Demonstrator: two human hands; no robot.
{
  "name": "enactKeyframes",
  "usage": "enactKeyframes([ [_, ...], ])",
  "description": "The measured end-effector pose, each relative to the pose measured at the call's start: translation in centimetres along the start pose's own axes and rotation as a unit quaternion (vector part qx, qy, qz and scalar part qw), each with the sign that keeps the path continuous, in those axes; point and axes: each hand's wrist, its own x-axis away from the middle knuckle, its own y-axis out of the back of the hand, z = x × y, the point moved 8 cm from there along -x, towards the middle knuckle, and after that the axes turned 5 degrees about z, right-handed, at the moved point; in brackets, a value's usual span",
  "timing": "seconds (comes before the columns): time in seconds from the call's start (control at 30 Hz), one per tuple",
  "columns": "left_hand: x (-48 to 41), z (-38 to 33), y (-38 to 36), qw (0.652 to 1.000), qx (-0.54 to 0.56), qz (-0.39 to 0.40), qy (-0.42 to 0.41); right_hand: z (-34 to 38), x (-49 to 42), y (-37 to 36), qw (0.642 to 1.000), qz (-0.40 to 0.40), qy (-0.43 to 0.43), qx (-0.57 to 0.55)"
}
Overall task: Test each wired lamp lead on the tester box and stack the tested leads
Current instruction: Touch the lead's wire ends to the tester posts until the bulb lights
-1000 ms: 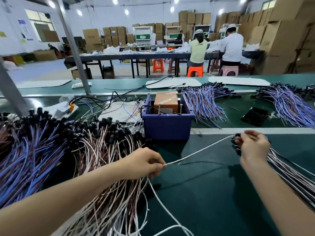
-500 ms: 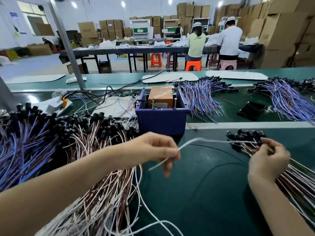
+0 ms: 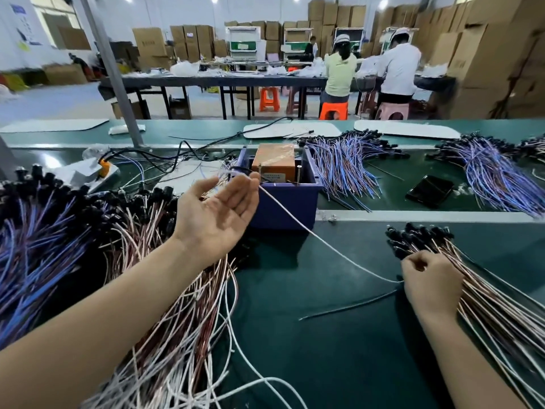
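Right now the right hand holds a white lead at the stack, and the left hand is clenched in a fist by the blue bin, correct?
Not quite. The head view shows the left hand open, palm up, fingers relaxed, beside the blue bin. The rest stands: the right hand holds the white lead at the stack.

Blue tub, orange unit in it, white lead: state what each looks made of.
Blue tub: moulded plastic, matte, uniform colour with a thick rim. Orange unit: body unclear, perhaps card, under glossy clear tape that glares. White lead: flexible plastic-insulated wire, smooth; it bends in a slack curve.
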Motion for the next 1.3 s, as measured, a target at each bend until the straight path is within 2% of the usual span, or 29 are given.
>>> enactKeyframes([
  [0.1, -0.9, -1.1, 2.1, 0.988, -0.088, -0.095, -0.083, 0.7, 0.2, -0.1, 0.999, 0.019, 0.011, 0.035],
  [0.2, -1.4, -1.5, 2.9, 0.943, -0.257, -0.128, -0.166, 3.8, 0.6, 0.5, 0.994, 0.044, 0.098, 0.013],
  [0.27, -1.5, -1.5, 3.5, 0.912, -0.325, -0.139, -0.208, 7.1, 1.8, 0.0, 0.969, 0.137, 0.198, -0.055],
  [0.33, -1.5, -1.6, 4.2, 0.876, -0.391, -0.161, -0.23, 9.9, 4.6, -1.9, 0.914, 0.288, 0.269, -0.091],
  [0.4, -1.7, -1.7, 4.6, 0.832, -0.466, -0.184, -0.238, 11.2, 7.8, -4.7, 0.855, 0.416, 0.305, -0.051],
  [0.43, -1.8, -1.8, 4.6, 0.806, -0.505, -0.192, -0.24, 11.3, 8.7, -5.8, 0.843, 0.435, 0.316, -0.022],
  [0.53, -2.4, -1.9, 3.9, 0.731, -0.604, -0.2, -0.247, 11.5, 9.0, -6.9, 0.853, 0.396, 0.339, 0.039],
  [0.63, -3.1, -1.7, 3.4, 0.696, -0.643, -0.202, -0.249, 11.7, 9.7, -7.3, 0.849, 0.37, 0.366, 0.091],
  [0.7, -3.4, -1.6, 3.3, 0.692, -0.65, -0.193, -0.248, 11.9, 10.0, -6.8, 0.863, 0.367, 0.347, 0.036],
  [0.77, -3.6, -1.3, 3.4, 0.696, -0.65, -0.181, -0.245, 12.0, 9.1, -5.8, 0.885, 0.368, 0.277, -0.066],
  [0.83, -3.8, -1.0, 3.5, 0.7, -0.649, -0.172, -0.244, 12.7, 8.0, -4.3, 0.892, 0.361, 0.229, -0.147],
  [0.9, -4.1, -1.0, 3.5, 0.698, -0.655, -0.164, -0.238, 13.9, 6.7, -3.3, 0.887, 0.371, 0.211, -0.174],
  [1.03, -5.0, -1.0, 2.6, 0.672, -0.689, -0.149, -0.226, 17.0, 3.1, -3.1, 0.877, 0.422, 0.176, -0.146],
  [1.1, -5.3, -0.7, 1.9, 0.657, -0.704, -0.136, -0.232, 18.4, 0.8, -3.1, 0.895, 0.388, 0.149, -0.164],
  [1.2, -5.6, -0.6, 1.7, 0.646, -0.714, -0.116, -0.246, 18.7, -1.8, -2.9, 0.926, 0.267, 0.071, -0.258],
  [1.3, -5.7, -1.1, 2.5, 0.646, -0.714, -0.113, -0.243, 18.1, -2.3, -4.2, 0.929, 0.186, 0.0, -0.32],
])
